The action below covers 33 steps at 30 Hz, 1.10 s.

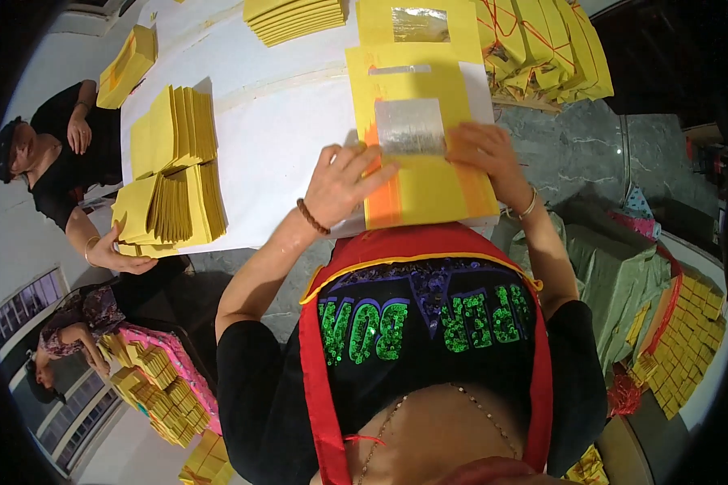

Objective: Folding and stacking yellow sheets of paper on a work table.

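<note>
In front of me lies a stack of yellow paper sheets [437,190] with orange bands along the sides and a silver foil rectangle [410,127] in the middle. My left hand [344,182] rests at the stack's left edge, its index finger stretched over the paper and the other fingers slightly bent. On the right edge, beside the foil, lies my right hand [487,158] with its fingers reaching over the sheet, a little blurred. Both hands touch the paper from opposite sides. Farther up the stack, another foil patch [421,25] shows on an overlapping sheet.
Folded yellow paper bundles [174,133] stand on the white table [271,145] at left, where a co-worker's hand [121,252] touches them. Another bundle [294,20] lies at the far edge. Yellow packs with red string [542,48] sit at far right. Another person [77,327] is at lower left.
</note>
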Motion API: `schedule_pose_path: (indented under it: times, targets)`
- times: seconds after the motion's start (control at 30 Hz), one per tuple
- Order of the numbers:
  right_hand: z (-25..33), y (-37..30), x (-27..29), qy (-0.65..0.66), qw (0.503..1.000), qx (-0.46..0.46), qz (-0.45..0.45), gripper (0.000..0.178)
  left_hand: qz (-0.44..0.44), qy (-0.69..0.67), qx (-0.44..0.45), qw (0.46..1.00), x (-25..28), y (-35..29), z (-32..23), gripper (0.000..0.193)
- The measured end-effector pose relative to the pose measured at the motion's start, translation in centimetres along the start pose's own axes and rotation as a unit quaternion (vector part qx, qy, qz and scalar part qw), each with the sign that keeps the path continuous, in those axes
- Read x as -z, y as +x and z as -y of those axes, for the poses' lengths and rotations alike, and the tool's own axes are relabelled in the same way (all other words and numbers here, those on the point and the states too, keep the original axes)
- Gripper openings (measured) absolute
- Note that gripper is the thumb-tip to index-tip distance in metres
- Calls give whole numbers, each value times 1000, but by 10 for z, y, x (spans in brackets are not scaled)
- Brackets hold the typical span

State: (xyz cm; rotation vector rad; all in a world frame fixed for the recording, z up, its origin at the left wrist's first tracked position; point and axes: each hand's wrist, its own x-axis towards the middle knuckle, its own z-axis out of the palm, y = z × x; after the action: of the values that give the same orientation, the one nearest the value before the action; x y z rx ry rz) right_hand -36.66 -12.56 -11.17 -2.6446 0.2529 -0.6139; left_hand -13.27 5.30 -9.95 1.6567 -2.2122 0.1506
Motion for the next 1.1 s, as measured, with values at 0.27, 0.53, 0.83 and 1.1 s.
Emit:
schedule_pose_path:
  times: [0.27, 0.53, 0.83, 1.1]
  targets:
    - [-6, 4, -7, 145, 986, -65, 50, 24, -35, -189, 156, 969, -10, 4, 6, 22]
    - [13, 38, -15, 390, 831, -383, -104, 38, -117, -501, 433, 740, -52, 20, 23, 24]
    - [9, 29, -18, 244, 901, -356, -43, 44, -173, -561, 470, 659, -48, 29, 15, 41]
    - [5, 28, -27, 342, 841, -412, -78, 39, -131, -520, 494, 684, -44, 33, 19, 51]
